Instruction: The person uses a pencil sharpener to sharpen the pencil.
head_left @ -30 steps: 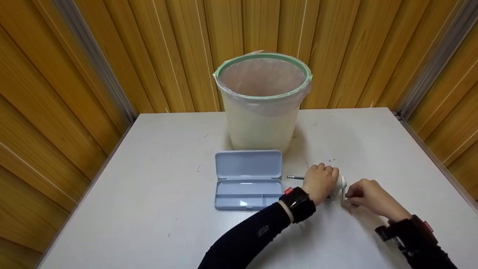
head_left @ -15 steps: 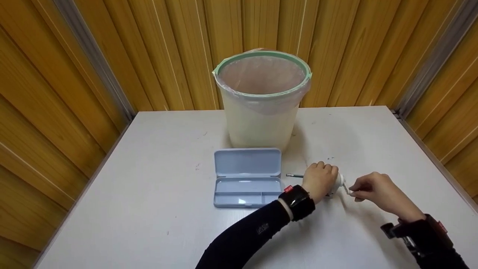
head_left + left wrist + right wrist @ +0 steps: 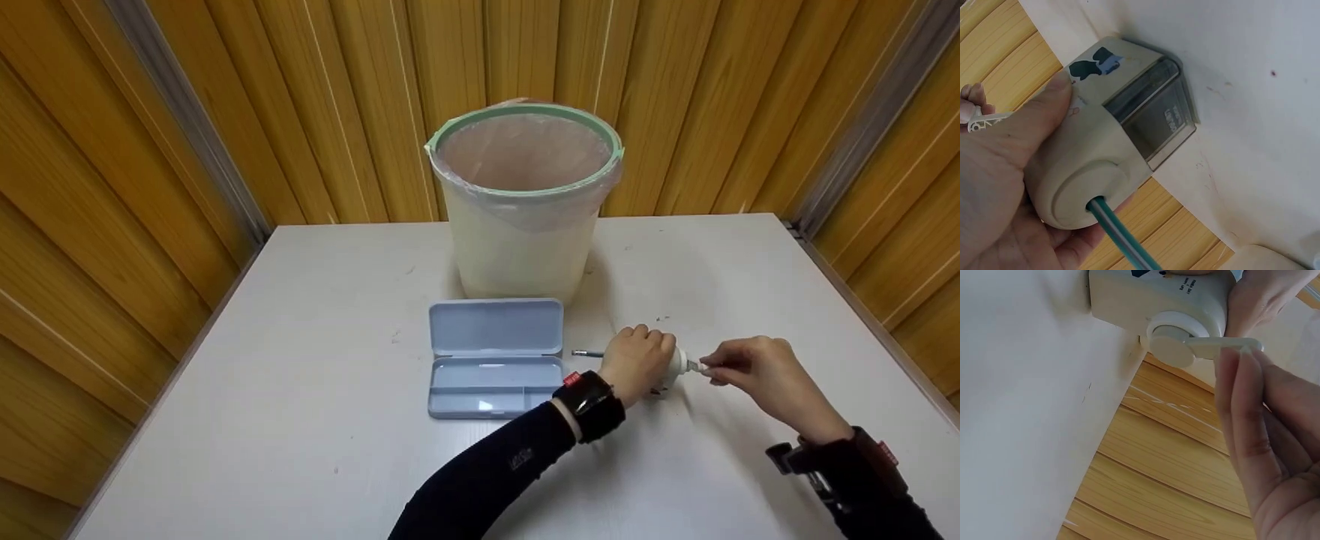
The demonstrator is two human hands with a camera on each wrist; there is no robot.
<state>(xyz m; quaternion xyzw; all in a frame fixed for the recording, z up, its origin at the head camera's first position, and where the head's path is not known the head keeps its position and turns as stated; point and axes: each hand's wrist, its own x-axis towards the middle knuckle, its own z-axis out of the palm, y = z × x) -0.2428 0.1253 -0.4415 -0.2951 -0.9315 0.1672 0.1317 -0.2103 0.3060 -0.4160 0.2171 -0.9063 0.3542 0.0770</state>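
My left hand [image 3: 637,364] grips a white crank pencil sharpener [image 3: 1092,146] on the table, fingers wrapped over its body. A green pencil [image 3: 1120,233] sticks out of the round hole in its front; in the head view its end points left toward the pencil case. The sharpener has a clear shavings drawer [image 3: 1154,115] and dark printed pictures. At its other end my right hand [image 3: 761,371] pinches the tip of the crank handle [image 3: 1221,343] between thumb and fingers. The crank arm points toward the right hand in the head view.
An open light-blue pencil case [image 3: 480,373] with compartments lies left of the sharpener. Behind it stands a cream bin [image 3: 525,251] with a green rim and a plastic liner. The white table [image 3: 300,360] is bounded by wood-patterned walls [image 3: 360,112].
My right hand has turned the crank, its fingertips going from low beside the sharpener up and outward to the right. The left hand stays on the sharpener, the pencil still in its hole.
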